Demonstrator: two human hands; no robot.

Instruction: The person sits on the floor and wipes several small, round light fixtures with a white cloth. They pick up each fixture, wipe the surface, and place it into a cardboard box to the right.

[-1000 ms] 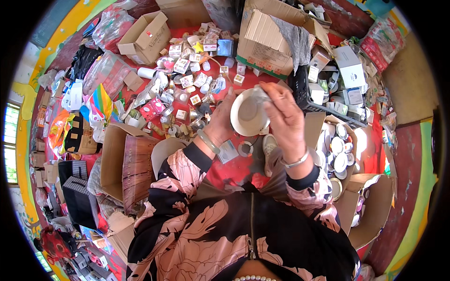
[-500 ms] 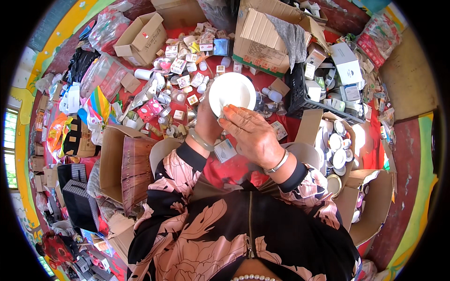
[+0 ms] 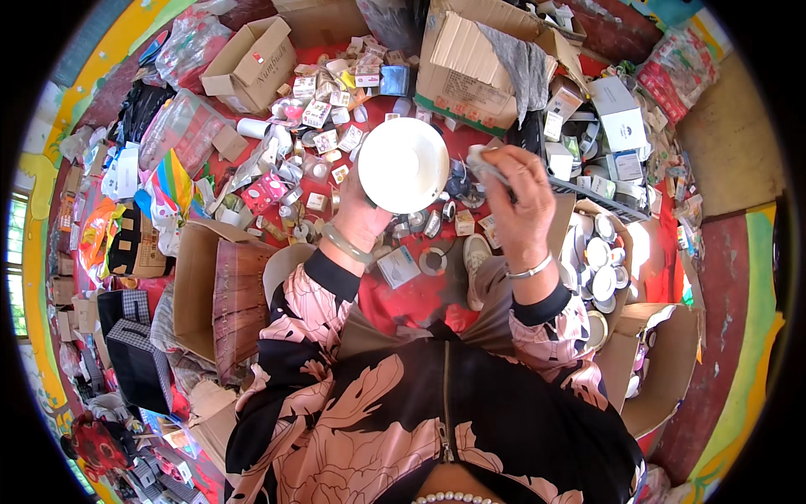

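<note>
Item in hand: one round white disc-shaped lamp fitting [image 3: 403,165], held up at centre with its pale face toward the camera, gripped from below by the left hand [image 3: 359,220], fingers closed on its lower rim; a pale bangle sits on that wrist. The right hand [image 3: 514,202] is raised just right of the disc and apart from it, fingers pinched shut on a small grey-white piece [image 3: 480,160] too small to identify. Progress, as judged: work is mid-way at most. A carton at near right [image 3: 606,270] already holds a batch of similar round white fittings, while a large scatter of small boxes and loose parts [image 3: 323,134] is yet unsorted on the red floor covering [image 3: 411,307] beyond the hands. Packaging: open brown carton with a small red-and-white label, far left [image 3: 252,65]; large brown carton with a pale printed label on its near face and a grey cloth draped over it, far centre-right [image 3: 483,59]; white rectangular boxes, far right [image 3: 617,113]; dark crate with more boxed stock, right [image 3: 579,168]; clear plastic bags, far left [image 3: 180,126]; bright multicoloured bag, left [image 3: 172,181]; empty brown carton lined with corrugated board, near left [image 3: 222,294]; small blue-grey flat box by the left wrist [image 3: 396,267].
</note>
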